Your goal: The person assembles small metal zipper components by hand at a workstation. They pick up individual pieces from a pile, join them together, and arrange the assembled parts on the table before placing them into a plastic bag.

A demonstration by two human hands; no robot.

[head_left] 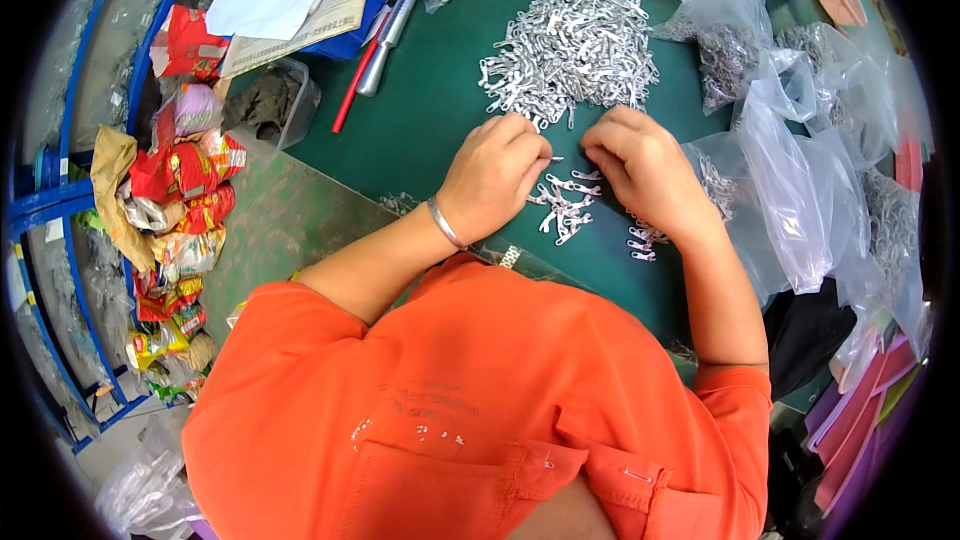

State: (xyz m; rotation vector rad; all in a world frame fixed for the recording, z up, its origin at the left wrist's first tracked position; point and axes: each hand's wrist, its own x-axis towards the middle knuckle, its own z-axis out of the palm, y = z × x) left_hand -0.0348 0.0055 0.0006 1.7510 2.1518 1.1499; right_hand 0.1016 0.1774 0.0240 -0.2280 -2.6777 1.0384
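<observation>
Your left hand (495, 175) and right hand (645, 175) rest knuckles-up, close together on the green surface (420, 110), fingers curled under. The left hand pinches one small silver metal clip (553, 158) at its fingertips; whether the right hand grips anything cannot be told. A small cluster of clips (563, 205) lies just beneath and between your hands, with the big heap of clips (570, 50) just beyond them. The likely risk: a wrist sweep could scatter the cluster, or nudge pieces into the clear plastic bags (800, 180) at your right.
</observation>
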